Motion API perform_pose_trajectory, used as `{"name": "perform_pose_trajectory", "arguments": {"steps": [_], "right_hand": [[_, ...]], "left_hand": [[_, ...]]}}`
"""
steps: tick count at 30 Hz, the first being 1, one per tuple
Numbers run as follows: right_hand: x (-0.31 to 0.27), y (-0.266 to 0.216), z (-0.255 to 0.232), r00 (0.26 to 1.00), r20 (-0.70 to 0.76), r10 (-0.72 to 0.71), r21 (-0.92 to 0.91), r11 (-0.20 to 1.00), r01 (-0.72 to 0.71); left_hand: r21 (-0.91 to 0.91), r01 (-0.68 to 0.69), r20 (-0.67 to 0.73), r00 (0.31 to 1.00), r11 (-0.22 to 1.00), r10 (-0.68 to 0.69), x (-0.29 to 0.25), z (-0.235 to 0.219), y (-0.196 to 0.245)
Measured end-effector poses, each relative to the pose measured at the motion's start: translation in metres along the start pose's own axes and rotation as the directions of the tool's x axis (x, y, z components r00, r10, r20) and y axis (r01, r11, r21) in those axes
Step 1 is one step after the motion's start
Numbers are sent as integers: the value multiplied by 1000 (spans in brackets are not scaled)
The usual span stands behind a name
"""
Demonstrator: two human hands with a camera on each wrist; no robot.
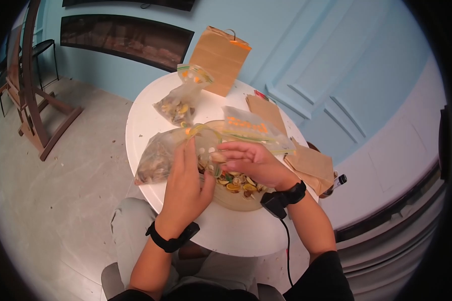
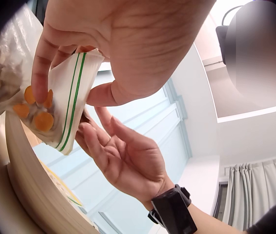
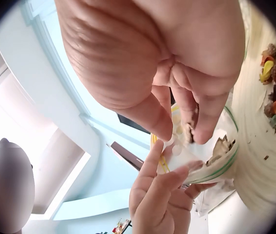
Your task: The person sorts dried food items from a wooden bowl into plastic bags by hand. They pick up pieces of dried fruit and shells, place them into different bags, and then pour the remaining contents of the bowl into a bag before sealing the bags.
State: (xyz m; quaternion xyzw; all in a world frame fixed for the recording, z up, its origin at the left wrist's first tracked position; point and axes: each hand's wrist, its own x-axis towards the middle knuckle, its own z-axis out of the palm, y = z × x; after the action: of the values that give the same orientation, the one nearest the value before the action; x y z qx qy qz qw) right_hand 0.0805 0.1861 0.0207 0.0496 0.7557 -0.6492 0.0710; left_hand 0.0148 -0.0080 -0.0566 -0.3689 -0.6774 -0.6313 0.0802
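Observation:
A clear zip bag (image 2: 62, 107) with a green seal line and orange dots is gripped at its mouth by my left hand (image 1: 185, 188), thumb on one side and fingers on the other. The mouth stands open in the right wrist view, with a brown dried piece (image 3: 221, 150) just inside. My right hand (image 1: 258, 164) is at the mouth, its fingertips pinching a small brown piece (image 3: 190, 130). Below the hands, a round tray (image 1: 231, 202) bears mixed dried pieces (image 1: 236, 183), some yellow, orange and brown. The bag's lower part is partly hidden in the head view.
A bag of brown pieces (image 1: 158, 161) lies left of the tray, a filled zip bag (image 1: 176, 105) behind it. A flat zip bag (image 1: 251, 125) overlaps the tray's back edge. A paper bag (image 1: 220, 57) stands at the back; flat brown paper bags (image 1: 311, 165) lie right.

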Motion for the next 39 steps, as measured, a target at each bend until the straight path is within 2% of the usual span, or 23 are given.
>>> {"name": "perform_pose_trajectory", "arguments": {"steps": [3,6,7,9,12,15,19,21,23,24,26,30,36,39], "right_hand": [[5,-11,12,999,-37,-21,-208,978,13],[10,-6,-10,956,-290,-44,-331,942,-57],[10,1,-21,941,-333,-55,-486,865,-122],[9,24,-47,904,-413,-106,-731,631,-260],[1,64,-74,913,-404,-47,-742,601,-297],[-3,69,-70,931,-362,52,-761,560,-327],[-3,65,-65,928,-356,111,-760,544,-357],[-3,67,-65,921,-370,122,-754,540,-375],[-4,70,-64,942,-326,82,-760,570,-313],[-5,71,-63,950,-306,63,-760,584,-284],[-6,69,-59,954,-300,30,-797,542,-267],[-8,64,-55,933,-360,22,-829,452,-331],[-13,64,-60,932,-362,-7,-801,514,-307],[-14,63,-58,899,-438,-15,-689,648,-325]], "left_hand": [[9,-21,-11,1000,1000,21,-1,0,-2],[34,-54,-36,998,998,55,0,-4,-5],[33,-48,-35,998,998,49,0,-6,-6],[41,-35,-24,999,999,36,0,-6,-7],[52,-19,-1,1000,998,19,-1,-3,-7],[54,-21,3,1000,998,21,-1,-3,-7],[73,-50,-2,999,996,51,-1,-2,-8],[96,-70,-10,997,993,71,0,-2,-9],[152,-116,-22,992,982,121,0,-1,-12],[104,-78,-18,997,992,80,0,-2,-10],[6,-1,0,1000,1000,1,0,-3,-2],[9,-3,-1,1000,1000,3,0,-2,-3],[90,-26,8,1000,996,26,-1,-1,-9],[84,-16,13,1000,996,15,-2,-1,-9]]}}
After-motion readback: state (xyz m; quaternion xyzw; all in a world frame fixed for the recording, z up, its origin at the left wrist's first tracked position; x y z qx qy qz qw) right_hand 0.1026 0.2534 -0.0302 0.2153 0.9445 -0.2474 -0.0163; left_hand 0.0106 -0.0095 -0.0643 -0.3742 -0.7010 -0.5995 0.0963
